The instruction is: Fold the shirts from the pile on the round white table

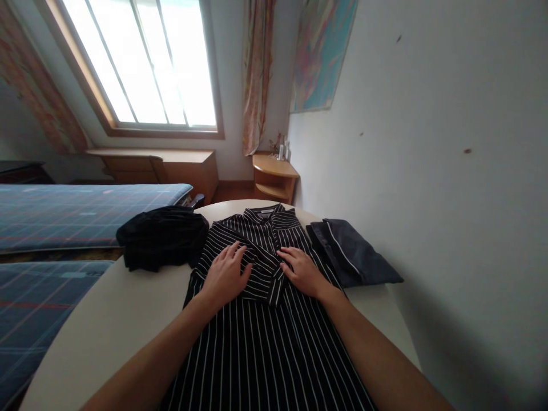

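A black shirt with white stripes point(265, 348) lies spread on the table, its collar at the far end and its lower part running out of view towards me. One sleeve is folded across the chest, the cuff near the middle. My left hand point(226, 271) rests flat on the folded sleeve, fingers spread. On the other side of the chest, my right hand point(302, 271) lies with its fingers stretched out near the cuff. Neither hand grips the cloth. The shirt's other sleeve is hard to make out.
A crumpled black garment point(162, 237) sits at the left of the pale round table point(107, 319). Dark folded clothes point(355, 251) lie at the right, close to the wall point(462, 200). Beyond the table are a plaid mattress point(85, 214), a desk point(188, 165) and a corner shelf point(276, 165).
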Available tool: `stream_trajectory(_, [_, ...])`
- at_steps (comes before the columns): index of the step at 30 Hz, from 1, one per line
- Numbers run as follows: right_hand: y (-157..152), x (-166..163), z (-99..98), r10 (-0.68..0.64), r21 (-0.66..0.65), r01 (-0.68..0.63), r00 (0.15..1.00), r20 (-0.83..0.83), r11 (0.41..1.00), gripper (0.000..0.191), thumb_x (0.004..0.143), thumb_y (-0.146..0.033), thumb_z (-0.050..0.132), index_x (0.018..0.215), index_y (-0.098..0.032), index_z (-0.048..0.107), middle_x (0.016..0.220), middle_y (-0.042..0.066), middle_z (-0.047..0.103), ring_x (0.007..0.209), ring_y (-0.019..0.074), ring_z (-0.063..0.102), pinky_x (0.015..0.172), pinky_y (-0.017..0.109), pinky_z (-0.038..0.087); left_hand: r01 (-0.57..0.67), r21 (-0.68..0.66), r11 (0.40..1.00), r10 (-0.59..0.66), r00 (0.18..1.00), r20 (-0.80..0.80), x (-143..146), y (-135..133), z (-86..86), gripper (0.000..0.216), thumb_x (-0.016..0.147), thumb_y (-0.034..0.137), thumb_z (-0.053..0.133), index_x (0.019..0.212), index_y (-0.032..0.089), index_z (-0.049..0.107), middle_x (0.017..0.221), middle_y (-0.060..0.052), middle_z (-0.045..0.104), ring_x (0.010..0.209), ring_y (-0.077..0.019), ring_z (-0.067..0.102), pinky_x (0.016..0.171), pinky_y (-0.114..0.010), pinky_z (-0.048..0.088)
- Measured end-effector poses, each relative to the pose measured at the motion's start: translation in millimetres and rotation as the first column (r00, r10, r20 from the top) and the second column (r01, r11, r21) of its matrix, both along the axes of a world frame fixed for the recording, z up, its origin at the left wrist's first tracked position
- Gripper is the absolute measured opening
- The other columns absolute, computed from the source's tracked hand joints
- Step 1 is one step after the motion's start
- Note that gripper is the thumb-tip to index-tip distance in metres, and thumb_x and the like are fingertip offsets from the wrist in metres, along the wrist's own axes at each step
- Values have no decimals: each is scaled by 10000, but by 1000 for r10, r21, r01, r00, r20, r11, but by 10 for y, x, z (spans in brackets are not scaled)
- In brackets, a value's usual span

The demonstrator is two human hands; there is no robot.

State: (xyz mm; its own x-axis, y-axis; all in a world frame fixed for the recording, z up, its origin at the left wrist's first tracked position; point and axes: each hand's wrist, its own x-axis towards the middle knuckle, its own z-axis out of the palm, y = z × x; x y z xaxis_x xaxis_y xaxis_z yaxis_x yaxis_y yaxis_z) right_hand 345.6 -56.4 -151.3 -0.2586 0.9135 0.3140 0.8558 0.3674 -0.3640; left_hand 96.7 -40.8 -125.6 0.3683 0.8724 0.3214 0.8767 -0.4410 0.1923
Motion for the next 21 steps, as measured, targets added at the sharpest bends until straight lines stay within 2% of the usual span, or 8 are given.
stream_trajectory(3, [-11, -18, 42, 24, 32, -23, 1000, -9, 999, 406, 954, -226, 514, 1350, -262, 594, 1410, 82, 562, 1331, 236, 468, 1145, 475, 334, -213, -2, 977, 212, 975, -64, -276, 42, 77, 496, 942, 371, 460, 1370, 123, 494, 1421, -175, 506, 1238, -331, 534, 993, -443, 472])
stream_trajectory(5, [-29, -40, 85, 80, 61, -79, 997, -9, 995, 410, 942, -175, 522, 1321, -299, 617, 1412, 58, 565, 1358, 232, 444, 1163, 500, 297, -307, 8, 952, 306, 945, -118, -454, 20, 119, 482, 945, 383, 431, 1340, 116, 501, 1312, -178, 563, 1156, -325, 578, 921, -424, 501])
stream_trajectory(7, [-49, -69, 125, 157, 61, -157, 988, 0, 986, 398, 951, -180, 521, 1310, -317, 624, 1417, 39, 567, 1390, 231, 411, 1181, 521, 248, -377, 12, 926, 374, 915, -153, -601, -26, 141, 455, 945, 388, 409, 1286, 107, 515, 1214, -177, 602, 1100, -319, 610, 875, -406, 512])
stream_trajectory(10, [-74, -108, 155, 234, -12, -234, 972, 14, 972, 352, 974, -288, 525, 1311, -309, 626, 1407, 38, 581, 1400, 242, 403, 1188, 537, 212, -445, -75, 892, 428, 887, -175, -740, -78, 133, 453, 953, 423, 390, 1268, 114, 493, 1121, -171, 658, 982, -330, 674, 790, -415, 527])
stream_trajectory(13, [-84, -124, 145, 229, -74, -227, 973, 14, 971, 357, 969, -346, 539, 1314, -310, 623, 1417, 44, 573, 1412, 251, 390, 1186, 546, 200, -452, -184, 873, 425, 889, -169, -794, -67, 96, 470, 955, 441, 417, 1309, 134, 449, 1064, -158, 706, 947, -340, 700, 778, -421, 525])
stream_trajectory(17, [-72, -132, 138, 217, -84, -215, 976, 12, 973, 377, 959, -381, 552, 1323, -306, 613, 1449, 50, 542, 1423, 256, 371, 1183, 548, 196, -387, -241, 890, 395, 919, -18, -811, 1, 56, 404, 924, 338, 510, 1284, 167, 442, 1110, -127, 707, 1003, -283, 691, 838, -368, 513])
stream_trajectory(19, [-45, -169, 176, 202, -69, -200, 979, 35, 977, 351, 948, -409, 567, 1266, -289, 654, 1403, 55, 584, 1388, 263, 413, 1168, 528, 235, -354, -241, 904, 380, 922, 71, -809, 19, 47, 357, 904, 292, 543, 1235, 188, 459, 1107, -102, 700, 990, -252, 687, 846, -347, 511])
stream_trajectory(21, [7, -260, 250, 168, -45, -165, 982, 82, 985, 280, 939, -411, 582, 1127, -259, 723, 1259, 71, 676, 1302, 270, 492, 1125, 489, 304, -316, -220, 923, 350, 927, 136, -795, 13, 47, 295, 892, 247, 551, 1177, 208, 485, 1108, -81, 689, 994, -233, 676, 859, -339, 508])
